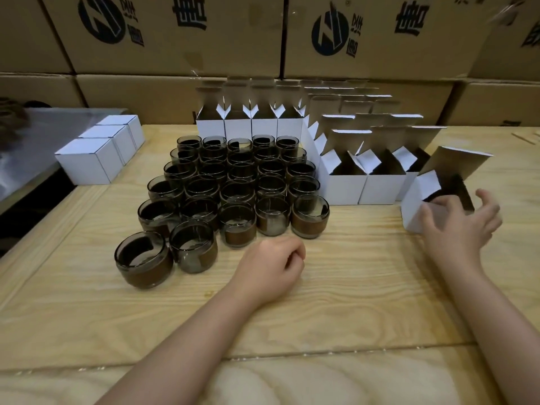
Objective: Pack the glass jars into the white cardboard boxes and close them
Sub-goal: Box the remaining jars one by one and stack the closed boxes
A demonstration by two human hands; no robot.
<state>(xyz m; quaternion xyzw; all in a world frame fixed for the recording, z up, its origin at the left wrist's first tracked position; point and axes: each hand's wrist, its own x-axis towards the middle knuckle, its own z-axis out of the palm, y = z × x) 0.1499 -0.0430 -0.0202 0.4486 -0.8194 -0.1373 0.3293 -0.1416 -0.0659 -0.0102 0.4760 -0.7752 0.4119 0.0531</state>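
One tilted open box (415, 200) against spread-fingered right hand (461, 229); left hand (268, 267) clenched, empty, beside jars (237, 226).

Single head-worn wide-angle view, looking forward and down, close over the wooden surface (350, 287) — brown cartons (175, 39) filling the background

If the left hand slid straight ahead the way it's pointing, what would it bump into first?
Most likely the jar at the cluster's near right corner; the left hand points that way, with only bare table between.
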